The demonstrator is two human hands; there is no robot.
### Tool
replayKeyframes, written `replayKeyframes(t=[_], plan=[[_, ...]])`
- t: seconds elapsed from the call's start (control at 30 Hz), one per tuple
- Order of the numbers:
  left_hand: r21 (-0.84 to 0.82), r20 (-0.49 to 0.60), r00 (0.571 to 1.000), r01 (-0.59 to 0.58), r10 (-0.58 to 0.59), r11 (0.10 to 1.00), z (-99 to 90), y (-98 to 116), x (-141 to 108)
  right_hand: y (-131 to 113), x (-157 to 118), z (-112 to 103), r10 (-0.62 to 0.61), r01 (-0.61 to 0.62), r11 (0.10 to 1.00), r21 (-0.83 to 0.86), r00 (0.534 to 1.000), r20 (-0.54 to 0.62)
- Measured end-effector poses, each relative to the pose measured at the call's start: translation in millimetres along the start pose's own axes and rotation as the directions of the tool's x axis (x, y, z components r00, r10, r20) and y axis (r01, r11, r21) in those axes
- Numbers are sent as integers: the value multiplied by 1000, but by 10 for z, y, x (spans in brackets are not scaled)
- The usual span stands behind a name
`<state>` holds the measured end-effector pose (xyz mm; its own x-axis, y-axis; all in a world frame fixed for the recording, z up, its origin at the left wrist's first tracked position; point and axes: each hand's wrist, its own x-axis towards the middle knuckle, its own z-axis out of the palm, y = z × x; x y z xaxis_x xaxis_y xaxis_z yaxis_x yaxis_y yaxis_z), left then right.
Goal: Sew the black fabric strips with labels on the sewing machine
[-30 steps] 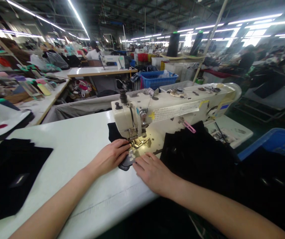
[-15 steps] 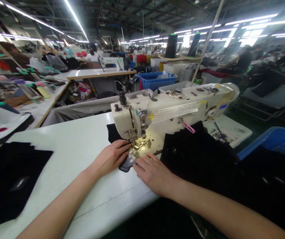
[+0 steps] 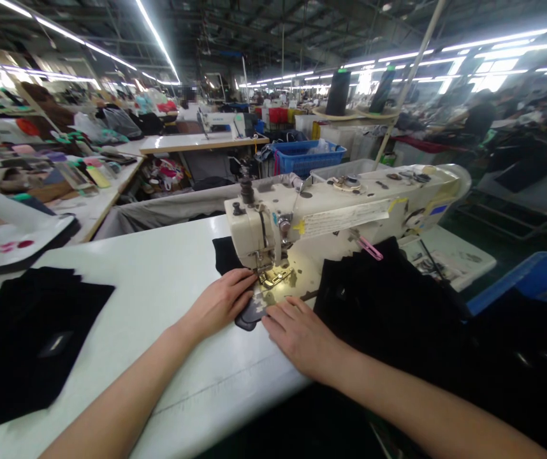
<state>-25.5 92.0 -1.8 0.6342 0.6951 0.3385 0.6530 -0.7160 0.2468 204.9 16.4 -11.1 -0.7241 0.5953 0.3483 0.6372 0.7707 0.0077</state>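
At the needle end of a cream sewing machine (image 3: 350,204), my left hand (image 3: 223,299) lies flat, its outstretched fingertips beside the lit presser foot (image 3: 273,278). A black fabric piece (image 3: 227,256) shows just behind that hand; whether it continues beneath the fingers is hidden. My right hand (image 3: 297,331) rests at the front of the metal machine bed (image 3: 257,308), fingers lying loosely over it with nothing visible in them. Right of it, a large heap of black fabric (image 3: 379,306) covers the table beside the machine arm.
Another stack of black fabric pieces (image 3: 34,338) lies on the left of the white tabletop (image 3: 178,255). A pink clip-like tool (image 3: 370,248) hangs on the machine. Blue baskets stand behind (image 3: 309,157) and at right (image 3: 532,277). Thread cones (image 3: 339,92) rise behind the machine.
The whole view has shifted slightly, so everything sits a little further right. Both hands stay in nearly the same place by the presser foot.
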Motion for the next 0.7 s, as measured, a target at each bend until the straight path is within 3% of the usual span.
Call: replayKeyframes(t=[0.2, 0.4, 0.5, 0.57, 0.7], plan=[[110, 26, 996, 80, -84, 991, 30, 50, -120, -188, -104, -40, 43, -43, 999, 3, 999, -9], [151, 28, 997, 62, -67, 987, -93, 418, -544, -327, -374, 59, -10, 11, 1000, 7, 991, -130], [177, -48, 982, 188, -182, 966, -230, 489, -614, -316, -421, 113, -10, 14, 1000, 23, 987, -160], [255, -144, 927, 372, -346, 892, -317, 409, -581, -309, -424, 128, -12, 18, 999, 38, 987, -160], [343, -267, 761, 648, -591, 680, -376, 92, -437, -309, -414, 128, -2, 13, 998, 63, 985, -173]])
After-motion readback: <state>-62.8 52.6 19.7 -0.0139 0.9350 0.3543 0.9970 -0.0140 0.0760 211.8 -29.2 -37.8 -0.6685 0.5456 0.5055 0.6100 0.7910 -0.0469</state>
